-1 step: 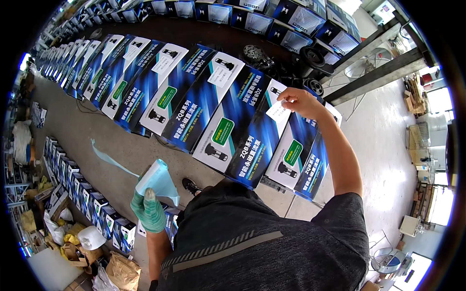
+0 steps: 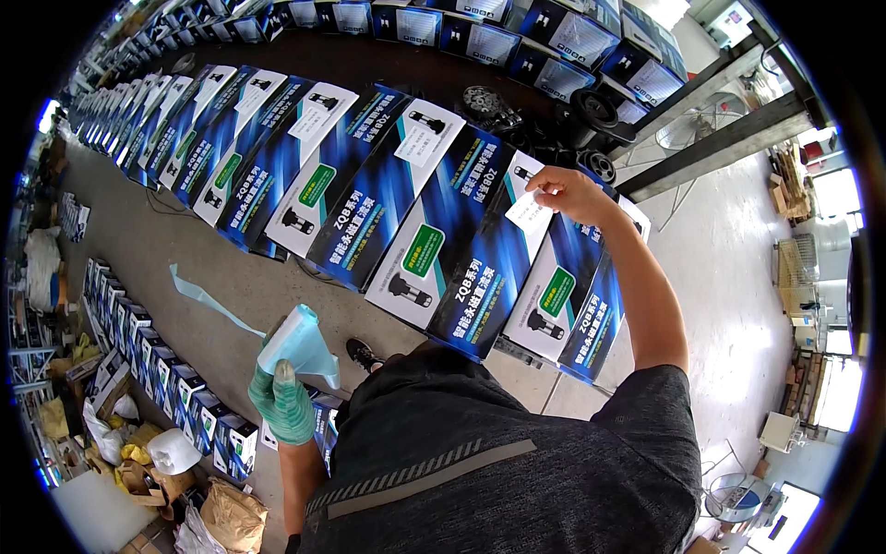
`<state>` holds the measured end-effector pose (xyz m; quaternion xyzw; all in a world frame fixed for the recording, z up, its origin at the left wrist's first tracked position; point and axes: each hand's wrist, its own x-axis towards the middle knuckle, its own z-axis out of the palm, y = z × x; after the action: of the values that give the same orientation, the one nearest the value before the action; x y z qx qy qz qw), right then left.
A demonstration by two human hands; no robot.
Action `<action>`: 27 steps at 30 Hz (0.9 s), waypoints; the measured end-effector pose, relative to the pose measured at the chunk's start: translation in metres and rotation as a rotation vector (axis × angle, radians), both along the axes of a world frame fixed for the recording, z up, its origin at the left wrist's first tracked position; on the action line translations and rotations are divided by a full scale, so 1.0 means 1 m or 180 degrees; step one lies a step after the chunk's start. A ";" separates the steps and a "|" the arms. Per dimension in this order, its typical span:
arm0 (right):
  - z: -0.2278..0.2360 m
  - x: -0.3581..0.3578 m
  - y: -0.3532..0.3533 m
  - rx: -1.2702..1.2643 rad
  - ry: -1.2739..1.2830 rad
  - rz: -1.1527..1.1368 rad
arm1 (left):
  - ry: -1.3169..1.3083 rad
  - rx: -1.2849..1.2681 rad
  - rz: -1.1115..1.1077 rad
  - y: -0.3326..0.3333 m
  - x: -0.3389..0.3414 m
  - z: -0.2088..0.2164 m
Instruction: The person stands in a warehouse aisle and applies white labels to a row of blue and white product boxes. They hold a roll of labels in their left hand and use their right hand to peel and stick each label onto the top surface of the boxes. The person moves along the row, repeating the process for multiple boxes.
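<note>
My left hand, in a green striped glove, is closed round a pale blue roll of label strip. A loose tail of the strip trails off to the left above the floor. My bare right hand pinches the edge of a white label at the upper end of a blue, black and white pump box. Part of the label lies against the box's white panel; the fingers cover its upper corner. On the neighbouring box to the left, a similar label sits flat.
Boxes of the same kind stretch in a long row to the far left. More boxes are stacked behind, with black pump parts between. A lower row stands at left beside bags and cartons. A metal beam crosses at right.
The loose tail of the strip has swung slightly, and the roll in my left hand has shifted a tiny bit. My right hand stays at the label.
</note>
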<state>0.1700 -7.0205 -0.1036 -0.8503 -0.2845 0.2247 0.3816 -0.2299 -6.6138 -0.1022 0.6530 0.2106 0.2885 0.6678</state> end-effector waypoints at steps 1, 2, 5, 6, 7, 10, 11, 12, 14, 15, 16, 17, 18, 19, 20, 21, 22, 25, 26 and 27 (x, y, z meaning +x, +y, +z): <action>-0.008 0.005 -0.001 -0.0046 -0.0051 0.0042 | 0.0019 0.0054 -0.0023 -0.002 -0.001 0.002; -0.018 0.008 -0.002 -0.0019 -0.0263 0.0106 | 0.0036 0.0105 -0.0054 -0.004 -0.003 0.003; -0.032 0.005 -0.001 -0.0057 -0.0520 0.0060 | 0.0051 -0.0035 -0.0120 -0.004 -0.008 -0.001; -0.032 0.001 0.003 -0.0157 -0.0767 0.0054 | 0.0054 -0.0035 -0.0109 -0.005 -0.010 0.000; -0.030 -0.004 0.005 -0.0259 -0.1014 0.0040 | 0.0057 -0.0037 -0.0106 -0.006 -0.011 0.000; -0.024 -0.019 0.009 -0.0506 -0.2319 -0.0300 | 0.0036 -0.0040 -0.0129 -0.011 -0.008 0.005; -0.022 -0.020 0.009 -0.0491 -0.2511 -0.0512 | 0.0026 -0.0041 -0.0142 -0.012 -0.006 0.007; -0.020 -0.022 0.006 -0.0484 -0.2709 -0.0738 | 0.0038 -0.0011 -0.0171 -0.012 -0.005 0.007; -0.033 -0.023 -0.001 0.0750 -0.0143 -0.1445 | 0.0065 0.0050 -0.0230 -0.012 -0.003 0.006; -0.038 -0.025 0.002 0.1477 0.1301 -0.1733 | 0.0033 0.0060 -0.0226 -0.015 -0.001 0.009; -0.040 -0.027 0.009 0.2167 0.2760 -0.1947 | -0.0010 0.0060 -0.0210 -0.020 0.004 0.014; -0.043 -0.031 0.016 0.2182 0.2891 -0.1866 | -0.0051 0.0060 -0.0194 -0.023 0.009 0.019; -0.044 -0.032 0.019 0.2538 0.2563 -0.2157 | -0.0050 0.0121 -0.0348 -0.025 0.014 0.025; -0.045 -0.031 0.022 0.2883 0.2218 -0.2445 | -0.0048 0.0179 -0.0503 -0.026 0.018 0.030; -0.046 -0.028 0.024 0.3216 0.1851 -0.2728 | -0.0048 0.0233 -0.0663 -0.025 0.021 0.032; -0.050 -0.021 0.020 0.3209 0.1405 -0.3068 | 0.0013 0.0171 -0.0876 -0.020 0.021 0.029; -0.038 -0.023 0.034 0.2927 0.1018 -0.3021 | -0.0002 0.0261 -0.0969 -0.019 0.021 0.029; 0.004 -0.078 0.077 0.2501 0.0395 -0.1556 | 0.0030 0.0721 -0.1233 -0.026 0.031 0.037; 0.019 -0.107 0.092 0.2390 0.0286 -0.0930 | 0.0030 0.0993 -0.1356 -0.027 0.037 0.042; 0.035 -0.137 0.104 0.2342 0.0164 -0.0349 | 0.0012 0.1158 -0.1443 -0.030 0.042 0.048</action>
<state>0.0325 -6.9164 -0.0683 -0.6643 -0.2906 0.1079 0.6801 -0.1884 -6.6436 -0.0546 0.7930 0.0053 0.1637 0.5867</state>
